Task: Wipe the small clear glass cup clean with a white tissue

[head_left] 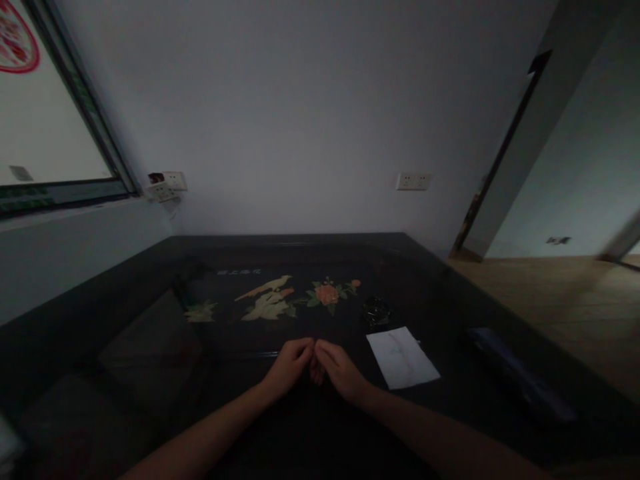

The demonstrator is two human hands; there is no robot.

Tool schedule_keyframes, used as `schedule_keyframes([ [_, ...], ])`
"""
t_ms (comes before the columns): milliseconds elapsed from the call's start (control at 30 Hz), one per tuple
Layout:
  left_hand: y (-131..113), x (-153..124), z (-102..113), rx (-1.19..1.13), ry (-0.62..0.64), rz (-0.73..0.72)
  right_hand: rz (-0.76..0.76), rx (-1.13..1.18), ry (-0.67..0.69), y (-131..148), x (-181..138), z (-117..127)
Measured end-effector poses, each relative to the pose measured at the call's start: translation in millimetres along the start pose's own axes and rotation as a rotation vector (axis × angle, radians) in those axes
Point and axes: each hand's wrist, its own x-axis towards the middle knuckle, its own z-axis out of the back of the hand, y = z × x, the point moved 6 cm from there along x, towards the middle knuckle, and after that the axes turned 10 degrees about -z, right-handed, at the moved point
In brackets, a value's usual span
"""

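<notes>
My left hand [289, 365] and my right hand [340, 370] rest close together on the dark table [150, 320], fingertips touching, fingers curled inward. Whether they pinch anything between them is too dim to make out. Just to the right of my right hand lies a white sheet of paper [403, 357]. Beyond the hands the tabletop bears a painted bird and flower design [280, 300].
A small dark round object [375, 311] sits behind the paper. A long dark blue item [515, 373] lies near the table's right edge. Wall sockets [414, 181] are on the back wall, a window [45, 133] at left, a doorway and wooden floor [560, 300] at right.
</notes>
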Motion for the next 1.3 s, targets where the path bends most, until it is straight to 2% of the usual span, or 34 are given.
schedule_keyframes([
  [633,-3.6,-2.7,0.7,0.047,0.005,-0.007,-0.001,-0.047,0.005,1.0,-1.0,-0.1],
  [1300,4.3,-2.1,2.2,0.040,0.011,-0.004,0.002,-0.046,-0.007,-1.3,1.8,0.9],
])
